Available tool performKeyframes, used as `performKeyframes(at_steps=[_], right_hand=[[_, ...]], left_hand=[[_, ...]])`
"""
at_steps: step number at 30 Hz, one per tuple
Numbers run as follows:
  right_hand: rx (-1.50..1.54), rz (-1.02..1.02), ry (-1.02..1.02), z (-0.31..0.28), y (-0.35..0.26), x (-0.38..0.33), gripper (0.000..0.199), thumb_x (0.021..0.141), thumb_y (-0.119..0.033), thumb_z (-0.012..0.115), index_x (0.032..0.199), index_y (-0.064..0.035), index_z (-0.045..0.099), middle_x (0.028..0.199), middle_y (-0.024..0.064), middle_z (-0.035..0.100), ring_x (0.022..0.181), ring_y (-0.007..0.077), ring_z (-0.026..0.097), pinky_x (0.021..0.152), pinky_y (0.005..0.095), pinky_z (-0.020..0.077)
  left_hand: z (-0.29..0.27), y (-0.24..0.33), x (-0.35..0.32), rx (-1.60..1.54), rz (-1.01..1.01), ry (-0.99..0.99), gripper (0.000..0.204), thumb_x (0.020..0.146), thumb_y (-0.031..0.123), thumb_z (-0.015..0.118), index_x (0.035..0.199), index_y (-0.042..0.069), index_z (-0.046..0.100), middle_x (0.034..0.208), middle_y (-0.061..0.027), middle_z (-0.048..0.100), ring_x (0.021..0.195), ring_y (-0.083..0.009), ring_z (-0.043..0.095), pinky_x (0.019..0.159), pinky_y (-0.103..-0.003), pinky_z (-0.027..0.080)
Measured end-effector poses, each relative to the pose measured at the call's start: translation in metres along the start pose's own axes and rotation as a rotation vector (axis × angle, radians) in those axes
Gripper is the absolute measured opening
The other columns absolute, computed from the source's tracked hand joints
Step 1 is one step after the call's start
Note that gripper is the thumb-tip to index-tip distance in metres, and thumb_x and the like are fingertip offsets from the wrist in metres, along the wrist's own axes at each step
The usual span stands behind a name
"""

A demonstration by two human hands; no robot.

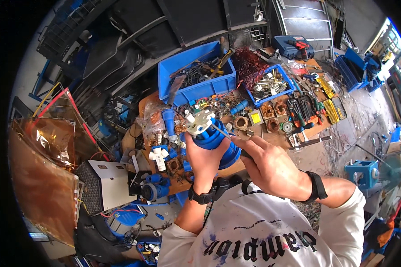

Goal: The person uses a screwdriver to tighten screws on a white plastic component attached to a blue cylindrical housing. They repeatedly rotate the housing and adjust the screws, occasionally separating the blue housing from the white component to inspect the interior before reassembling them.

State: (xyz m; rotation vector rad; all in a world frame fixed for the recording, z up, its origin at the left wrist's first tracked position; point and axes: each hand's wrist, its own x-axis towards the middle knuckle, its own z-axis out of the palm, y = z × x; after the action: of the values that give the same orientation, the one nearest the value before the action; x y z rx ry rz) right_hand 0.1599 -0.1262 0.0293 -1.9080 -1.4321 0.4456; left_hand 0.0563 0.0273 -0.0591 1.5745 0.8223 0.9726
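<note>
My left hand (204,156) is wrapped round a blue cylindrical housing (209,140), holding it tilted above the table's near edge. A cream-white round plate (201,123) with holes sits at the upper end of the housing. In my right hand (272,163) is a screwdriver, its thin metal shaft (221,131) reaching to the edge of the white plate. My fingers cover most of its handle. Whether the tip sits in a screw is too small to tell. A white pipe fitting (158,158) lies on the table left of my left hand.
Behind the housing stands a blue crate (198,84) of cables and tools. Beside it are a smaller blue tray (272,86) of metal parts and a tangle of reddish wire (253,66). Pliers (306,109) and a yellow bit case (334,111) lie at the table's right.
</note>
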Motion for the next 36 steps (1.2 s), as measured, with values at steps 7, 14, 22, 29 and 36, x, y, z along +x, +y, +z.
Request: performKeyframes(at_steps=[7,14,22,29,36], right_hand=[[0.024,-0.034,-0.029,-0.025,0.008,-0.004,0.04,0.088,-0.004,0.06,0.128,-0.0007,0.059,0.097,0.022,0.065,0.081,0.0429,0.066,0.069,0.0495,0.0544],[-0.042,-0.027,-0.022,-0.034,0.002,-0.002,0.035,0.091,-0.009,0.06,0.125,-0.0017,0.059,0.094,0.0222,0.066,0.079,0.0432,0.067,0.068,0.0507,0.0549],[-0.04,0.022,-0.093,-0.037,-0.002,0.004,0.037,0.088,-0.004,0.063,0.125,0.0,0.062,0.094,0.0214,0.066,0.088,0.041,0.064,0.076,0.0472,0.0521],[-0.001,-0.026,-0.037,-0.032,-0.002,0.005,0.037,0.089,-0.006,0.059,0.126,-0.0006,0.06,0.093,0.0234,0.066,0.082,0.0435,0.067,0.071,0.0515,0.0545],[-0.027,-0.029,-0.124,-0.053,-0.009,0.002,0.041,0.086,-0.003,0.062,0.127,0.0008,0.059,0.093,0.0227,0.065,0.086,0.0436,0.066,0.073,0.0499,0.0544]], left_hand=[[-0.016,-0.005,0.004,-0.062,-0.086,-0.318,0.078,0.067,0.018,0.093,0.131,0.003,0.052,0.118,-0.0102,0.068,0.105,-0.0205,0.067,0.096,-0.037,0.052],[-0.039,-0.002,0.019,-0.188,-0.162,-0.513,0.086,0.064,0.016,0.096,0.135,0.001,0.05,0.121,-0.0096,0.067,0.11,-0.0193,0.065,0.1,-0.036,0.051],[-0.047,-0.017,0.029,-0.206,-0.249,-0.627,0.093,0.062,0.026,0.098,0.137,-0.001,0.049,0.122,-0.0109,0.066,0.111,-0.0197,0.064,0.101,-0.037,0.05],[-0.039,-0.015,0.014,-0.212,-0.25,-0.465,0.095,0.064,0.034,0.096,0.137,-0.002,0.047,0.12,-0.0119,0.065,0.109,-0.0206,0.066,0.098,-0.036,0.052],[-0.03,0.0,0.003,-0.108,-0.094,-0.416,0.081,0.067,0.021,0.092,0.132,0.0,0.049,0.118,-0.0116,0.066,0.105,-0.02,0.067,0.096,-0.036,0.053]])
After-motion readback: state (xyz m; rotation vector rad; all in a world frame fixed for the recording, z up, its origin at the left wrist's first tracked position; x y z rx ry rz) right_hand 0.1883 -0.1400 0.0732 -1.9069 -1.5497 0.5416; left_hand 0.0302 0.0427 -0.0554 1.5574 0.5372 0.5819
